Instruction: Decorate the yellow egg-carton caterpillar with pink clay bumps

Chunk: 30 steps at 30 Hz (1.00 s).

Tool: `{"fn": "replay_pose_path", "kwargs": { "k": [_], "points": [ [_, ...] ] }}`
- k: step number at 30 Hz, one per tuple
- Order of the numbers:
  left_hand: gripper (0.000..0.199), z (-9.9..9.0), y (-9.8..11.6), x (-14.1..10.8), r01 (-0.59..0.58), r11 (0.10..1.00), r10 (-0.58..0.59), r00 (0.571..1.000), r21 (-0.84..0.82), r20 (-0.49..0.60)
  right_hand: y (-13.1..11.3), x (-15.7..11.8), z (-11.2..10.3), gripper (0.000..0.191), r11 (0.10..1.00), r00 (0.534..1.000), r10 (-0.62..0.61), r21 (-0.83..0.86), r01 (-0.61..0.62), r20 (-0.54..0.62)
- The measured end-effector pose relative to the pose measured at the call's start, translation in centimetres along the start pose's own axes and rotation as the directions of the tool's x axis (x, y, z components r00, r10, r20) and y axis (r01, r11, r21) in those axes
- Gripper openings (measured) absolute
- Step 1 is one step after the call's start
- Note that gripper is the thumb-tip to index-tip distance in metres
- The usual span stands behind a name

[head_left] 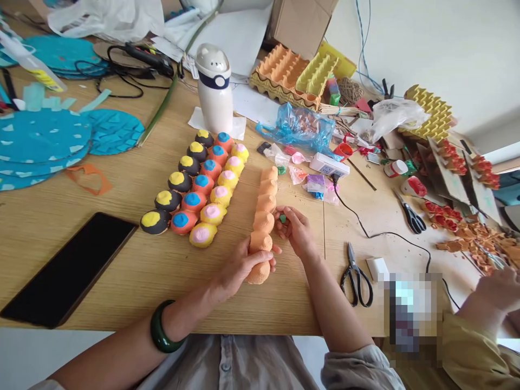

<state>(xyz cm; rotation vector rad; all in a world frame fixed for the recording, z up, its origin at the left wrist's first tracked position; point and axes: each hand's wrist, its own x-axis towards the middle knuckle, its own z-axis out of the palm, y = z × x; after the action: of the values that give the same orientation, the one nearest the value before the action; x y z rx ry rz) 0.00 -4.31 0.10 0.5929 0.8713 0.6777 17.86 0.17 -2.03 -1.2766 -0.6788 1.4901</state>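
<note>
My left hand [239, 265] is wrapped round the near end of an orange egg-carton strip [266, 204], which points away from me. On the strip's right side, my right hand [296, 230] pinches a small piece of green clay [283, 218] between thumb and fingers, close to the middle cups. A tiny bit of green shows at the strip's far end. To the left lie three decorated strips side by side: a black one with yellow tops [176, 179], a red one with blue tops [202, 183] and a yellow one with pink tops [221, 195].
A dark tablet [71, 268] lies at the left front, a white bottle [215, 100] behind the strips. Right of my hands are black scissors [356, 279], a power strip [330, 165] with its cord, and small clay bags [316, 183]. Another person's hand [493, 290] is at the far right.
</note>
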Motion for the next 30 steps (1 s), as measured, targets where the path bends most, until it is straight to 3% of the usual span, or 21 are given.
{"fn": "replay_pose_path", "kwargs": {
  "k": [7,14,19,21,25,30],
  "points": [
    [0.038,-0.8,-0.1,0.4,0.248,0.933,-0.24,0.969,-0.26,0.064,0.5,0.0,-1.1,0.025,0.996,0.997,-0.081,-0.037,0.081,0.012],
    [0.044,-2.3,0.4,-0.3,0.333,0.942,-0.328,0.937,-0.027,0.116,0.9,0.1,-1.6,0.034,0.995,0.994,-0.102,0.02,0.101,0.043],
    [0.04,-2.0,1.1,-0.9,0.314,0.942,-0.315,0.949,-0.116,0.012,0.5,-0.2,-1.4,0.042,0.993,0.993,-0.119,0.011,0.119,-0.001],
    [0.042,-2.1,1.3,-1.2,0.302,0.953,-0.303,0.952,-0.036,-0.035,0.4,-0.2,-1.4,0.041,0.991,0.991,-0.134,-0.017,0.134,-0.004],
    [0.047,-3.1,1.4,-1.5,0.225,0.919,-0.21,0.974,0.325,-0.082,0.3,-0.1,-1.5,0.038,0.99,0.989,-0.139,-0.01,0.139,-0.049],
    [0.038,-3.9,1.3,-1.7,0.149,0.953,-0.133,0.988,0.265,-0.077,-0.9,0.0,-1.8,0.027,0.992,0.99,-0.109,0.049,0.113,-0.088]
  ]
}}
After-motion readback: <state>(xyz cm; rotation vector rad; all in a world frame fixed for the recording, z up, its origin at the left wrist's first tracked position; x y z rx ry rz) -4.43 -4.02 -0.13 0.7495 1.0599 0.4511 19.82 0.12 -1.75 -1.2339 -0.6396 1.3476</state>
